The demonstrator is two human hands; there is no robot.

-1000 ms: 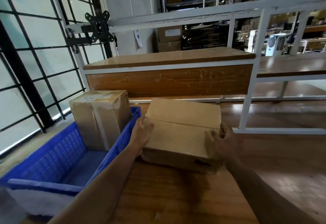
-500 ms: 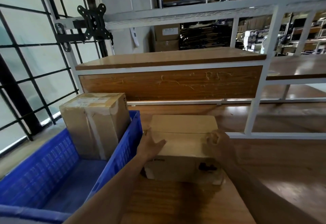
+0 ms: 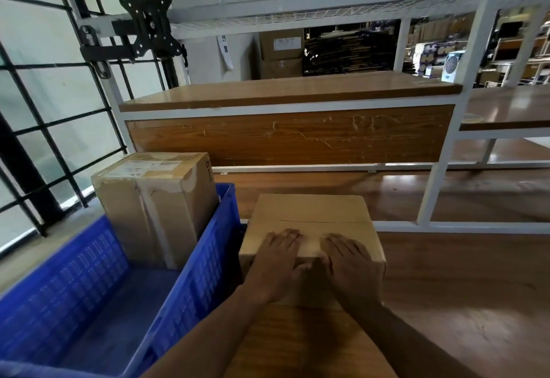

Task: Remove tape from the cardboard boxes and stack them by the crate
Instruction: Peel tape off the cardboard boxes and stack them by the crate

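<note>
Both hands lie flat on top of the cardboard box [image 3: 309,223], side by side, palms down. The left hand [image 3: 278,261] has fingers straight and spread a little, pressing the top near the front edge; it grips nothing. The right hand [image 3: 348,261] is the same, fingers straight, thumb toward the left hand, holding nothing. Between the 2 hands a pale strip of tape [image 3: 309,242] shows on the box top.

The box stands on the wooden desk [image 3: 461,303], near its left edge, just beside the blue crate [image 3: 205,261]; I cannot tell if box & crate touch. Inside the crate, at its far end, a second taped box [image 3: 154,199] stands upright, w/ a white label on top. Behind the desk is a white metal shelf frame [image 3: 440,151] w/ wood boards.
</note>
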